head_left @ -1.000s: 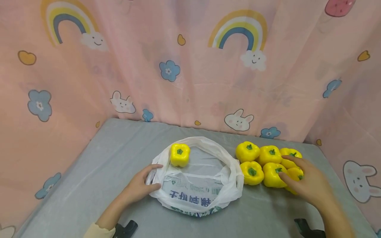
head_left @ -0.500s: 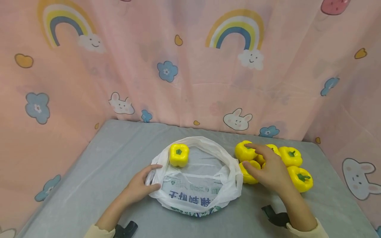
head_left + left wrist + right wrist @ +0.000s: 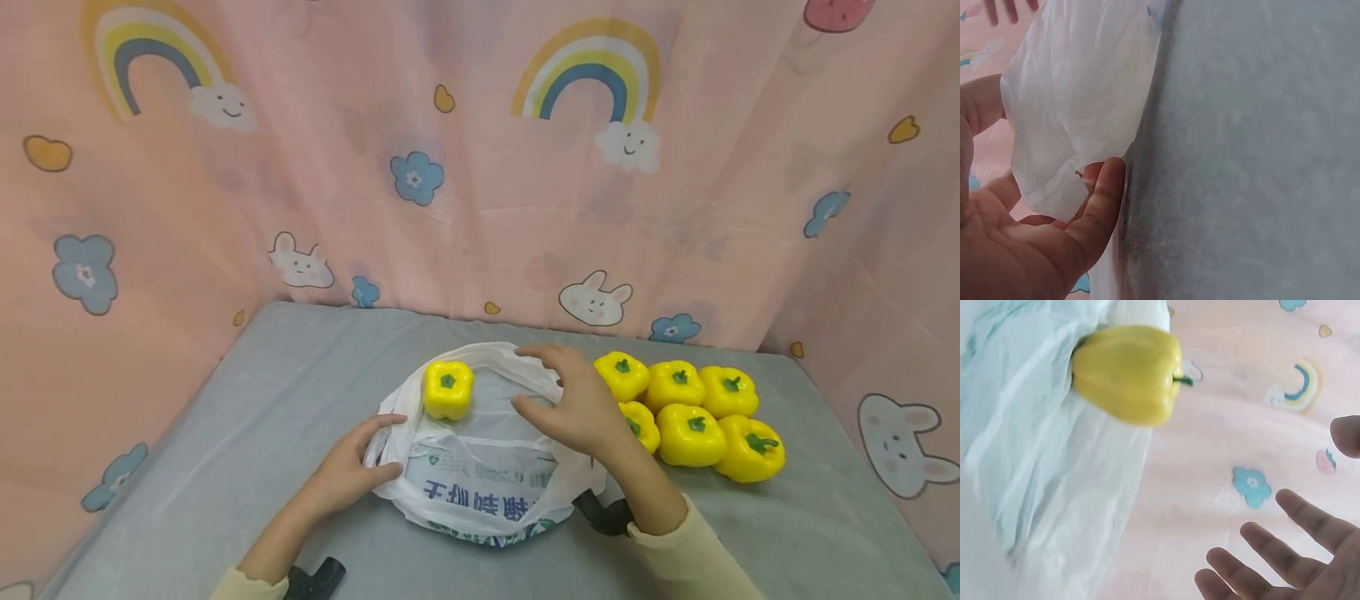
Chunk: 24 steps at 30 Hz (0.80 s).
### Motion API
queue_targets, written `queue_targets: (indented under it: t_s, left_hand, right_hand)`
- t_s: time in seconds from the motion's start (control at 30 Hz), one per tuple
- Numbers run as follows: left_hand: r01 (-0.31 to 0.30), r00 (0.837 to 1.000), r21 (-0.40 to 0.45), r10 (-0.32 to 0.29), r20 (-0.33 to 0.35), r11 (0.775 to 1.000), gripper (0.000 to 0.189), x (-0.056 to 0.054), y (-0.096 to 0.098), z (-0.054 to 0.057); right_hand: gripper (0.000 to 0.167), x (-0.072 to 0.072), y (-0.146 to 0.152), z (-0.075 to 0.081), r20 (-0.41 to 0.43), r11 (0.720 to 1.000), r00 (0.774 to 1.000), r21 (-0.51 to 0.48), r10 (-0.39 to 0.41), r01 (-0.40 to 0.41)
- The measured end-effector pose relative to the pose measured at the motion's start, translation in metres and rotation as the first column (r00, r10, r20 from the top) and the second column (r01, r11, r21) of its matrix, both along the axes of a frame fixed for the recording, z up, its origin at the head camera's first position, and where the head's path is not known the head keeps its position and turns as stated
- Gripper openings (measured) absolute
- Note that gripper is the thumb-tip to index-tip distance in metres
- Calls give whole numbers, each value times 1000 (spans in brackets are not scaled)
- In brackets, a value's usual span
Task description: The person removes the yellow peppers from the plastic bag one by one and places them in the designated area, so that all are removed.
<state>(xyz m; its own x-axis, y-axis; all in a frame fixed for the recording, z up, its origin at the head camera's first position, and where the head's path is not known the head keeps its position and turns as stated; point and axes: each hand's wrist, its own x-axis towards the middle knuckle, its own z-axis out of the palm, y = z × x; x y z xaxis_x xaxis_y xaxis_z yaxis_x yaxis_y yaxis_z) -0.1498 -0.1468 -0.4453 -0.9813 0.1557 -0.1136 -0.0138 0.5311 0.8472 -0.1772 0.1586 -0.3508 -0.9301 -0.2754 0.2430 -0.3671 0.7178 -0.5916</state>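
A white plastic bag (image 3: 483, 446) with printed lettering stands on the grey-covered table, its mouth spread wide. My left hand (image 3: 356, 467) holds the bag's left rim; in the left wrist view the fingers (image 3: 1100, 212) curl about the thin plastic. One yellow bell pepper (image 3: 448, 390) lies inside the bag at its far left, and it shows stem outward in the right wrist view (image 3: 1129, 375). Over the bag's right rim hovers my right hand (image 3: 577, 400), fingers spread and holding nothing. Several more yellow bell peppers (image 3: 690, 435) sit in two rows right of the bag; the hand partly covers the nearest.
The grey table cover (image 3: 225, 467) extends to the left and in front of the bag. A pink patterned curtain (image 3: 480, 233) rises behind the table and along both sides. Dark wrist devices (image 3: 606, 512) show beside both forearms.
My right hand has travelled left from the rightmost peppers, across the group, to above the bag's right rim. My left hand has kept its hold on the bag.
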Motion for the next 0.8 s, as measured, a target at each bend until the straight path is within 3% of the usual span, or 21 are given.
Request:
queue_targets:
  t_s: [0.17,0.5,0.8]
  left_hand:
    - [-6,1000,-8,6,5,1000,60,-1,0,0]
    - [11,1000,-12,-11,-19,1000,59,1,-1,3]
    - [-6,1000,-19,6,-1,1000,60,1,1,2]
  right_hand:
    - [55,-11,-25,-10,2,999,999,-13,34,-34]
    - [66,-33,-61,-33,146,999,989,-40,27,-22]
    - [68,-44,-75,-52,155,998,987,-54,43,-35]
